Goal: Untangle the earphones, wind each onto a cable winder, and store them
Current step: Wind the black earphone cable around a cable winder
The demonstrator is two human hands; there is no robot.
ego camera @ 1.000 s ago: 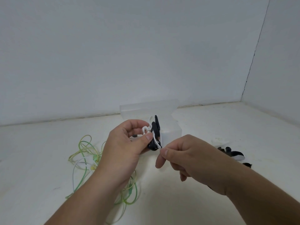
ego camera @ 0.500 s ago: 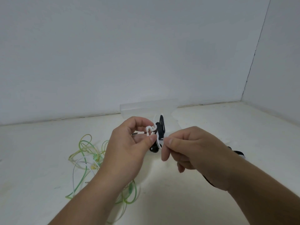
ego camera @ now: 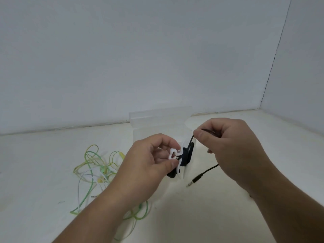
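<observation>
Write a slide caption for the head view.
Left hand holds a white cable winder while right hand pinches the black earphone cable; green earphones lie tangled nearby.

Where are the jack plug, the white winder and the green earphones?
jack plug [ego camera: 196, 178]: head view, on its black sleeve.
white winder [ego camera: 178, 151]: head view, on its looped end.
green earphones [ego camera: 103, 171]: head view, on the tangled middle.

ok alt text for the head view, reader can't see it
A left hand holds a white cable winder partly wound with black earphone cable, while the right hand pinches the loose length above it, the plug trailing below. Tangled green and yellow earphones lie on the white surface to the left, a clear box behind.
</observation>
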